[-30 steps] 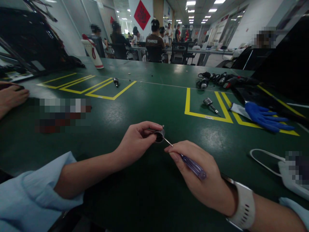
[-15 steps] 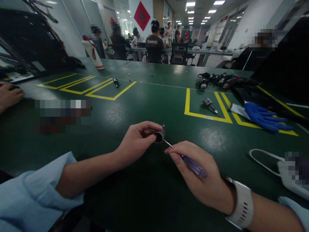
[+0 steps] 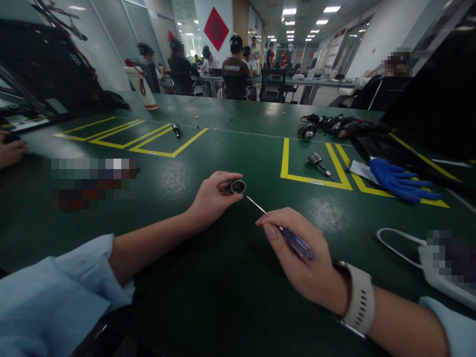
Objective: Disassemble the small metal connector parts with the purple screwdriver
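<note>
My left hand (image 3: 213, 198) pinches a small round metal cup-shaped part (image 3: 238, 187) between thumb and fingers, its hollow end facing me. In my right hand (image 3: 297, 248) is a screwdriver (image 3: 296, 243) with a clear purple handle, gripped like a pen. The screwdriver's thin shaft points up and left, its tip just below and apart from the metal part. Both hands are held over the green table (image 3: 178, 307). Beyond them, inside a yellow-taped box, lies a metal part with a narrow shaft (image 3: 319, 164).
A similar small metal part (image 3: 176, 130) lies at the back left. To the right are a blue glove (image 3: 399, 179), black cabled gear (image 3: 327, 125) and a white looped item (image 3: 442, 277). A cream cup (image 3: 141, 87) stands far left. Another person's hand (image 3: 12, 150) shows at the left edge.
My left hand has moved the metal part up and turned its hollow end toward me. The screwdriver tip, formerly at the part's opening, is now clear of it.
</note>
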### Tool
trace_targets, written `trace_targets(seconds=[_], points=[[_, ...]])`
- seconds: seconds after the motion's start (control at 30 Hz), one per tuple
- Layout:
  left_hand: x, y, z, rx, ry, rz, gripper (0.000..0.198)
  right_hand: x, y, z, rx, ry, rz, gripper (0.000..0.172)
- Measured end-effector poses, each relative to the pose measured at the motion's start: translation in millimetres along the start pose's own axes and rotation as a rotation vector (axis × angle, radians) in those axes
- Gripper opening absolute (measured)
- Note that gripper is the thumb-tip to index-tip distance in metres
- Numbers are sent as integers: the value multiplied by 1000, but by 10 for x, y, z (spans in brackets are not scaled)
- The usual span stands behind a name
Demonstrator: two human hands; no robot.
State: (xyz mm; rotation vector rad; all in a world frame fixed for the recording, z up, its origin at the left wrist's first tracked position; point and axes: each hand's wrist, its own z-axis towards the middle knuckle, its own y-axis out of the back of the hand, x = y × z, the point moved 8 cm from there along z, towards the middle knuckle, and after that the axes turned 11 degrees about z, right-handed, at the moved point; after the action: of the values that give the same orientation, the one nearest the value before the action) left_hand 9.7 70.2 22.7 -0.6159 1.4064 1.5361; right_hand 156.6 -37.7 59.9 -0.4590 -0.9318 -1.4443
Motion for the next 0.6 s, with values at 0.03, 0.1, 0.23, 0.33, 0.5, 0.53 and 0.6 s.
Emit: trace_targets(seconds=[0.03,0.1,0.23,0.33,0.5,0.53,0.6], points=[[21,-1,76,-16,-27,16,39,-1,-1,4,4,4,-4,14],[71,-18,239,-40,-72,51,39,-7,-12,8,24,3,-12,13],[115,-82,549,-97,-155,206,36,-17,-5,8,25,-10,-12,12],[56,-203,723,-75,-239,353,37,-18,-3,10,25,-11,-17,12],[-3,-294,967,-86,-326,619,35,-28,-33,10,51,-11,-12,11],[6,-276,1014,-105,-326,649,35,-33,-38,10,52,-14,-8,11],[32,-225,1090,-137,-319,674,33,-40,-41,11,45,-21,1,12]])
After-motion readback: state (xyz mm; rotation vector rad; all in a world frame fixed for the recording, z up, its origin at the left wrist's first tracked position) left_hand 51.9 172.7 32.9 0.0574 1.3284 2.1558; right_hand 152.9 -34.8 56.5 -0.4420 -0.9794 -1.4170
